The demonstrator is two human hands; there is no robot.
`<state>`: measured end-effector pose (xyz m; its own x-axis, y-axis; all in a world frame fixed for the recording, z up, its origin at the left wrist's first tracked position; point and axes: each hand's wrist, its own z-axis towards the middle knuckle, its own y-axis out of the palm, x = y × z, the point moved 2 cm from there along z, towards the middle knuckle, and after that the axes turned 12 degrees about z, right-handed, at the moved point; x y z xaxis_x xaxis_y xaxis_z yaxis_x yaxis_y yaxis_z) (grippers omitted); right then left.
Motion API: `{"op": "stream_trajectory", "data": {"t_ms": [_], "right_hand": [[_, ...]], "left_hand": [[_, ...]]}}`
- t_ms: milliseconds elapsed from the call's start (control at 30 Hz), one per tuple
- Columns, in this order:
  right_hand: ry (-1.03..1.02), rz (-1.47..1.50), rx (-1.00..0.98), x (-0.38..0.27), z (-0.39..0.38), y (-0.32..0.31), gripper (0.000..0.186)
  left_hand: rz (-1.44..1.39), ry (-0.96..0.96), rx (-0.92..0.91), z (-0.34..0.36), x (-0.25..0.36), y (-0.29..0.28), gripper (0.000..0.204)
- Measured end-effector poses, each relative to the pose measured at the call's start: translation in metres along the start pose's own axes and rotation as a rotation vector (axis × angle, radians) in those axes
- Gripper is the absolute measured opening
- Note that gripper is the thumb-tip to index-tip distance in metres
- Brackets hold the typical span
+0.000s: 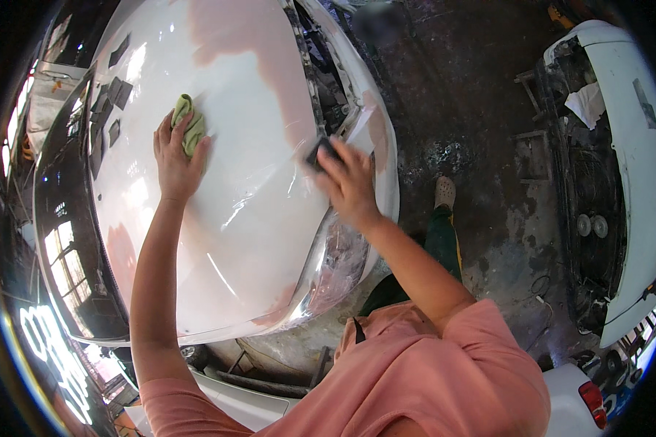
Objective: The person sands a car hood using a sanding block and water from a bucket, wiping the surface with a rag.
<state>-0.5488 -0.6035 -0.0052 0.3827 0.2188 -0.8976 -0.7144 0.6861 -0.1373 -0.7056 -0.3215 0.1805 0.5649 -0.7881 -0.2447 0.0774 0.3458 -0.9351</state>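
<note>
A white car hood [233, 182] with patches of pinkish primer lies beneath both hands. My left hand [175, 160] rests on the hood, left of its middle, with thumb and fingers around a folded light green cloth [191, 124]. Near the hood's right edge, beside the headlight [332, 251], my right hand [350, 178] grips a dark block [317, 153]; motion blurs the fingers and the block's details. Small dark rectangular pieces [109, 98] lie on the hood at the upper left, near the windshield [73, 218].
At right stands a detached white bumper [623, 160] near metal frames [532, 156]. My foot in a beige clog [444, 193] is on the stained floor [496, 218]. A cable [543, 291] lies on the floor. A white vehicle with a red tail light [592, 400] is at the lower right.
</note>
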Motion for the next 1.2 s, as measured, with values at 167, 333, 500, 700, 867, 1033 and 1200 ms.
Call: {"op": "stream_trajectory", "data": {"t_ms": [167,333,500,700,867,1033,1200], "right_hand": [[-0.099,0.018,-0.159,0.001,-0.032,-0.016,0.051],[0.010,-0.067,0.034,0.004,-0.026,-0.012,0.051],[-0.085,-0.013,-0.139,0.000,-0.033,-0.022,0.049],[0.074,-0.140,0.171,0.006,0.058,-0.035,0.048],[0.047,-0.091,-0.057,-0.057,0.059,0.003,0.047],[0.032,-0.111,-0.097,-0.043,0.080,0.028,0.046],[0.112,-0.209,0.040,0.039,0.236,0.032,0.044]], "left_hand": [[0.055,0.009,0.011,-0.002,-0.002,0.000,0.056],[0.014,0.020,0.014,0.002,0.003,0.000,0.056],[0.020,0.020,0.014,-0.004,-0.003,0.001,0.055],[-0.011,-0.003,0.007,0.000,-0.003,-0.001,0.054],[0.011,-0.031,-0.018,-0.004,-0.005,-0.001,0.057],[0.070,-0.041,-0.027,-0.009,-0.004,-0.009,0.060],[0.027,-0.026,0.000,0.009,0.010,-0.011,0.059]]}}
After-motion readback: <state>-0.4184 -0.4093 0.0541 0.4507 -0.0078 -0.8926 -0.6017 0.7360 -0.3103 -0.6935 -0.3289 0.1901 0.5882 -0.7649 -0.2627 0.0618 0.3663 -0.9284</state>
